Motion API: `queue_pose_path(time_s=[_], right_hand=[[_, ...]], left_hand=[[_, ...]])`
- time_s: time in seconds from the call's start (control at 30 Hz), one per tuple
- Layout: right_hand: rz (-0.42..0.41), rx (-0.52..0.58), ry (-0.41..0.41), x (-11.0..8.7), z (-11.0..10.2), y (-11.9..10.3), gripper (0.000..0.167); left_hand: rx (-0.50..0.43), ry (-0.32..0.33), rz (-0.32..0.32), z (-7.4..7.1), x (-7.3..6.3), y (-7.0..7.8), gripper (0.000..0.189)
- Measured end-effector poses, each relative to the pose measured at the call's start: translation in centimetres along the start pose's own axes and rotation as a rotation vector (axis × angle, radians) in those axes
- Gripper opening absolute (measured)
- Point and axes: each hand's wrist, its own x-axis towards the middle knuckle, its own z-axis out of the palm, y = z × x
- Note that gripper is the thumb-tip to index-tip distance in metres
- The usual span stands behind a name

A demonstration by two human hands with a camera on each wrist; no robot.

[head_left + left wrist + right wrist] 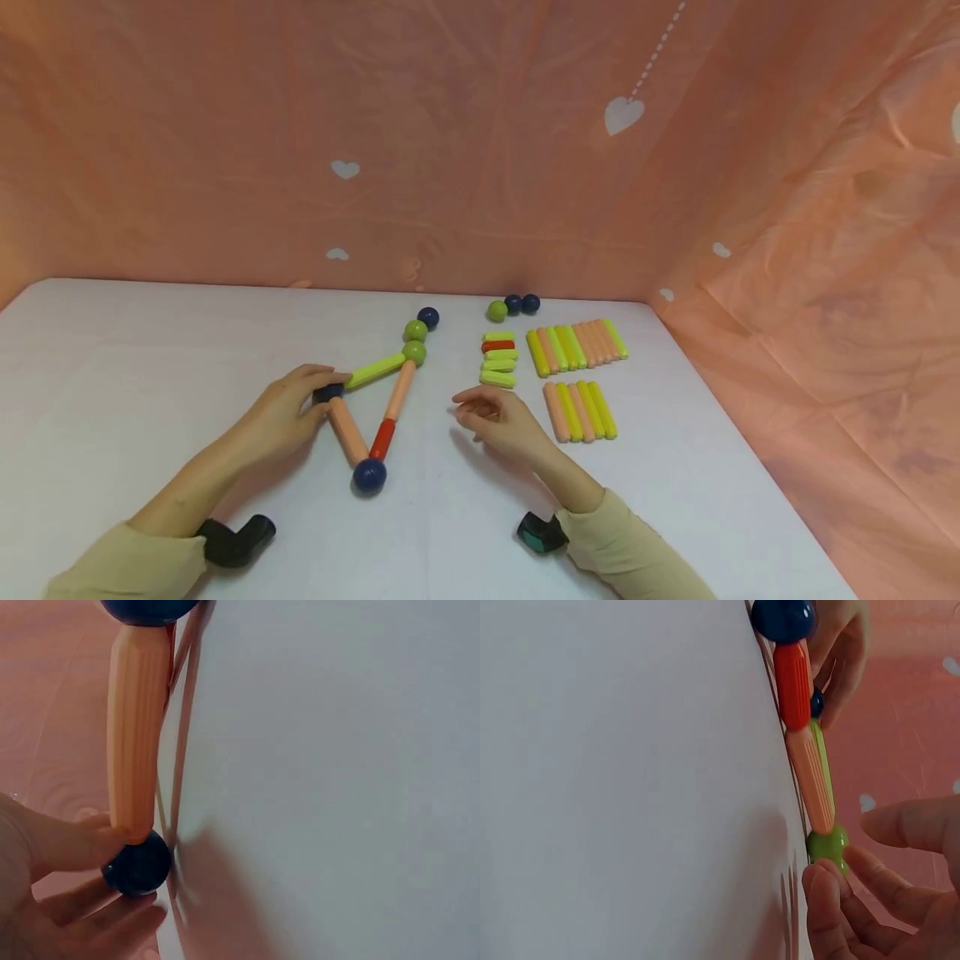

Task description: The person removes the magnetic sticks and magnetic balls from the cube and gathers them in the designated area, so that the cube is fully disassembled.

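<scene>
My left hand (288,408) grips a dark blue ball (142,866) between thumb and fingers at the left corner of a flat triangle. From that ball a yellow-green stick (375,370) runs to a green ball (413,353). A peach stick (348,431) joins it to a larger-looking blue ball (370,476) at the near corner. The third side is a short red stick (382,439) end to end with another peach stick (811,780). Right of the triangle, my right hand (498,421) hovers over the table with loosely bent fingers, holding nothing.
Beyond the triangle's far corner sit a second green ball (416,331) and a blue ball (428,317). Further right are one green and two blue balls (531,303), a column of short sticks (498,365), and two rows of long sticks (580,412). Curtains (480,150) border the table.
</scene>
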Motion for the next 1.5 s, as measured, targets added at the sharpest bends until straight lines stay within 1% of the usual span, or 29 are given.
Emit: queue_pose_path(time_s=[0.17, 0.33, 0.5, 0.63, 0.77, 0.9, 1.07, 1.3, 1.4, 1.5], right_hand=[[0.009, 0.002, -0.047, 0.4, 1.0, -0.4, 0.027], [-0.005, -0.001, -0.074, 0.6, 1.6, -0.6, 0.029], [0.019, -0.028, -0.101, 0.9, 2.3, -1.1, 0.031], [0.045, -0.085, -0.11, 1.1, 2.8, -1.7, 0.038], [0.048, -0.168, -0.113, 1.2, 3.4, -2.3, 0.044], [0.049, -0.219, -0.107, 1.2, 3.8, -2.8, 0.038], [0.06, -0.208, -0.097, 1.4, 4.1, -2.9, 0.026], [0.017, -0.133, -0.114, 1.8, 3.9, -2.2, 0.024], [0.006, -0.115, -0.104, 1.9, 3.7, -2.0, 0.024], [0.0, -0.119, -0.096, 2.1, 3.5, -1.9, 0.024]], left_hand=[[-0.03, 0.026, 0.002, -0.1, -0.4, -0.3, 0.034], [-0.075, 0.009, -0.016, -0.4, -1.1, -0.3, 0.033], [-0.084, 0.007, -0.049, -0.3, -2.1, 0.1, 0.033], [-0.089, 0.01, -0.072, 0.0, -2.7, 0.7, 0.033], [-0.084, 0.017, -0.105, 0.3, -3.1, 1.6, 0.032], [-0.056, 0.026, -0.123, 0.4, -3.5, 2.3, 0.031], [-0.042, 0.044, -0.106, 0.4, -3.6, 2.3, 0.032], [-0.052, 0.046, -0.091, 0.4, -3.7, 1.8, 0.032], [-0.073, 0.026, -0.082, 0.4, -3.7, 1.7, 0.028], [-0.09, -0.013, -0.059, 0.5, -3.7, 1.6, 0.03]])
